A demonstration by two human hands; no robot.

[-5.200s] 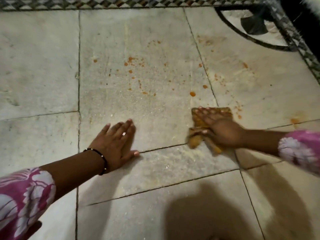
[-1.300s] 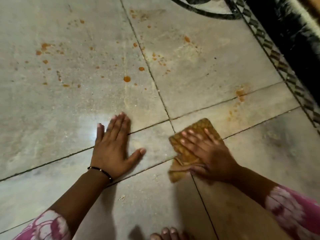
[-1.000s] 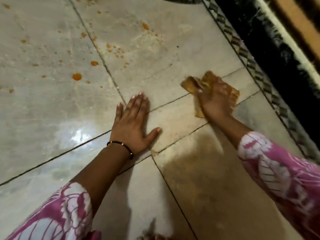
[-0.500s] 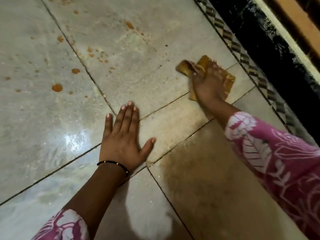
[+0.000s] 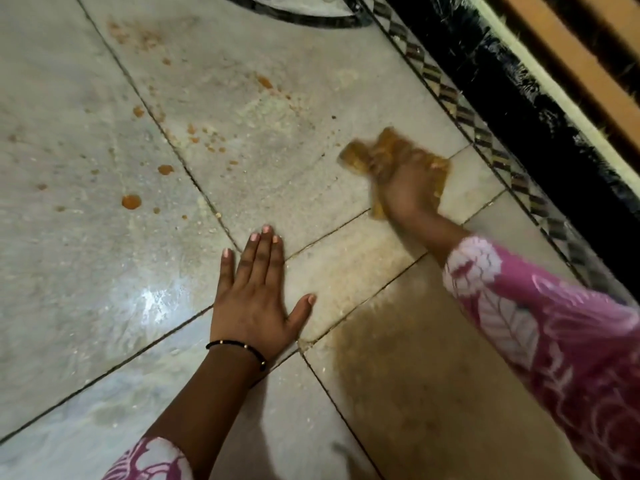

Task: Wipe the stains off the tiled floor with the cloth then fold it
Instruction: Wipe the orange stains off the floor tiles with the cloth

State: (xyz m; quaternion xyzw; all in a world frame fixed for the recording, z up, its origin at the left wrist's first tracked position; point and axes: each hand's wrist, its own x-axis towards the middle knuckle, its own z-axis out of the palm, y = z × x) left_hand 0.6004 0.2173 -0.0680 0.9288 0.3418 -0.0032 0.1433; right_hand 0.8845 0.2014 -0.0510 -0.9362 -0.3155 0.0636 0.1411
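Note:
My right hand (image 5: 405, 187) presses a crumpled orange-brown cloth (image 5: 360, 155) against the pale tiled floor (image 5: 86, 271) at the right, close to the patterned border; both are motion-blurred. The cloth sticks out past my fingers to the upper left and right. My left hand (image 5: 254, 299) lies flat on the floor with fingers spread, palm down, holding nothing, over a tile joint near the middle. Orange stains dot the tiles to the upper left: a large drop (image 5: 131, 201), a smaller one (image 5: 165, 169), and a smear (image 5: 265, 81) farther up.
A checkered tile border (image 5: 460, 109) runs diagonally at the right, beside a black skirting (image 5: 519, 109) and a wooden edge (image 5: 588, 64). A dark curved inlay (image 5: 294, 19) shows at the top. A bright light reflection (image 5: 156, 299) sits left of my left hand.
My right hand carried the cloth from the middle joint up and right toward the border, and it is rubbing there with small strokes. My left hand stays planted. The view shifted right.

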